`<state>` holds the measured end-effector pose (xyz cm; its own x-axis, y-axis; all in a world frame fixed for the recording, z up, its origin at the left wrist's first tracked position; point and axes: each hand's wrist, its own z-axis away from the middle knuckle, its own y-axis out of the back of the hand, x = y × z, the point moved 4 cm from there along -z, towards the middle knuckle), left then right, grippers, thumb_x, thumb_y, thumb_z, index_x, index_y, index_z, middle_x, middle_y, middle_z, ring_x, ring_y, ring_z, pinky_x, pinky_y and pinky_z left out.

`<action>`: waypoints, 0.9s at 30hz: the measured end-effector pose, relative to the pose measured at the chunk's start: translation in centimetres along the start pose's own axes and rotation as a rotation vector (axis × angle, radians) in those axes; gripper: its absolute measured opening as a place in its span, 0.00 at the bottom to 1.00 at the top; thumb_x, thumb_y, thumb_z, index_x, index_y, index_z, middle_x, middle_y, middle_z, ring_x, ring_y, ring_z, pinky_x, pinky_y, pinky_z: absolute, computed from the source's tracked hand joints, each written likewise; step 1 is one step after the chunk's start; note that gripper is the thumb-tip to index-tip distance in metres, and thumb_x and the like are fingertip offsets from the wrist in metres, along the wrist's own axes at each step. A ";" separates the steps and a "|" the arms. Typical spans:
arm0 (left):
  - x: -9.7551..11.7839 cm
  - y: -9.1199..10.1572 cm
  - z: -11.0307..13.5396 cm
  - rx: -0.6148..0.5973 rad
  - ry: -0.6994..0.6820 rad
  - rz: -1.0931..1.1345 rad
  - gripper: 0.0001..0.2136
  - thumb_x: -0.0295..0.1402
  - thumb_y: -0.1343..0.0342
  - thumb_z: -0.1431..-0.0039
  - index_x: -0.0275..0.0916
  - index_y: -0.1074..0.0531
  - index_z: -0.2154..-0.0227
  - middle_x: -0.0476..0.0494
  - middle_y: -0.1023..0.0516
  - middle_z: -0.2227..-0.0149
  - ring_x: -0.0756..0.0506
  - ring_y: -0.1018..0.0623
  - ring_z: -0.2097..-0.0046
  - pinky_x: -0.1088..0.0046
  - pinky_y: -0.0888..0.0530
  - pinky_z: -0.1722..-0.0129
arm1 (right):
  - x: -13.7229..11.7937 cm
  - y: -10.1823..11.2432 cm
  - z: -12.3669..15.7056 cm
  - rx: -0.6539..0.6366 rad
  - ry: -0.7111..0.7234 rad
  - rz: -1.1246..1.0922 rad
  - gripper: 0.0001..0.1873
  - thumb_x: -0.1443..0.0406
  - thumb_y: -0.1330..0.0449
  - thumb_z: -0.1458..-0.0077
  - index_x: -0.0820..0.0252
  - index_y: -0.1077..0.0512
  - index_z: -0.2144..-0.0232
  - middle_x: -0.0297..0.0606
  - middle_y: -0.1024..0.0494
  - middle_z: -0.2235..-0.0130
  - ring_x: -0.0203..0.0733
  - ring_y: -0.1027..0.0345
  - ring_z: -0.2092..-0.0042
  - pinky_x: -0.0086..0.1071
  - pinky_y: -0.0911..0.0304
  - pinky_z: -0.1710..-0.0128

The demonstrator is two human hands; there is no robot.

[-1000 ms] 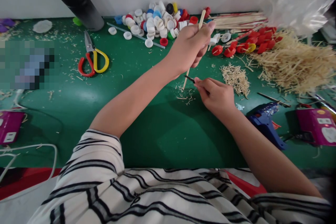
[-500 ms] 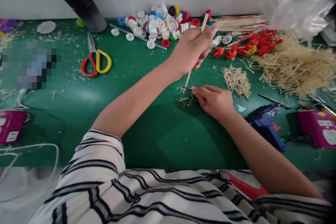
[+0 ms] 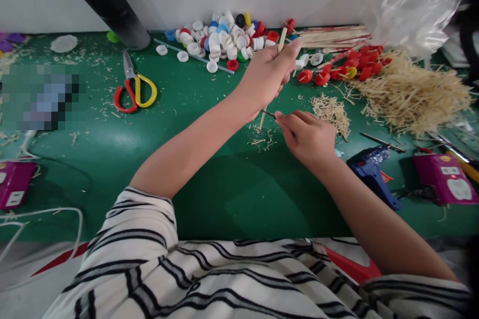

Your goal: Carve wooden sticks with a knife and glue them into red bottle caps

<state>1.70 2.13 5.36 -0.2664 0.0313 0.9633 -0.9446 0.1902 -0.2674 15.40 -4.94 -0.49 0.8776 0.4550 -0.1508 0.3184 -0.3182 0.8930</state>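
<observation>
My left hand [image 3: 264, 72] is closed around a slim wooden stick [image 3: 282, 39], held at a slant with its lower end close above the table. In my right hand [image 3: 309, 137] a thin dark blade [image 3: 268, 113] is pinched between thumb and fingers. Its handle is hidden in the fist. The blade's tip meets the stick a little above the lower end. Below it, thin curled wood shavings [image 3: 264, 142] lie on the green table [image 3: 224, 194]. A small pile of shavings [image 3: 331, 113] sits just beyond my right hand.
Bottle caps [image 3: 224, 40] are heaped at the back, near sticks [image 3: 333, 37] and red caps on sticks [image 3: 361, 62]. A large shavings heap [image 3: 415, 92], glue gun [image 3: 370, 172] and purple power box [image 3: 445, 179] are right. Scissors [image 3: 134, 87] and a black bottle [image 3: 112, 5] are left.
The blade has moved from the stick's lower end to slightly higher along it. My right hand has risen a little with it. The whole view has shifted slightly.
</observation>
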 end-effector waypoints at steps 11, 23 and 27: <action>-0.5 0.7 -0.1 -0.058 -0.033 -0.053 0.31 0.54 0.43 0.30 0.41 0.39 0.84 0.54 0.53 0.80 0.54 0.48 0.76 0.70 0.49 0.74 | -0.1 1.0 -1.1 -0.054 0.036 0.123 0.21 0.57 0.51 0.23 0.51 0.18 0.54 0.37 0.16 0.64 0.39 0.28 0.65 0.35 0.55 0.72; -0.6 1.3 -1.2 -0.002 0.041 -0.082 0.32 0.54 0.48 0.27 0.40 0.41 0.84 0.54 0.50 0.81 0.55 0.46 0.77 0.67 0.49 0.71 | -0.4 -0.7 -0.4 0.057 -0.044 0.010 0.20 0.58 0.49 0.23 0.56 0.20 0.61 0.35 0.16 0.67 0.33 0.28 0.68 0.33 0.52 0.74; -0.6 1.5 -1.5 -0.007 0.045 -0.094 0.32 0.53 0.49 0.27 0.40 0.40 0.84 0.53 0.49 0.81 0.55 0.47 0.77 0.65 0.48 0.69 | -0.1 -1.1 0.2 0.065 -0.028 -0.023 0.19 0.58 0.47 0.24 0.56 0.18 0.61 0.34 0.14 0.65 0.33 0.27 0.69 0.32 0.52 0.75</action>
<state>0.74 3.83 4.39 -0.1676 0.0568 0.9842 -0.9636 0.2015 -0.1757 14.99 -4.79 -1.51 0.8794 0.4394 -0.1833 0.3601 -0.3621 0.8598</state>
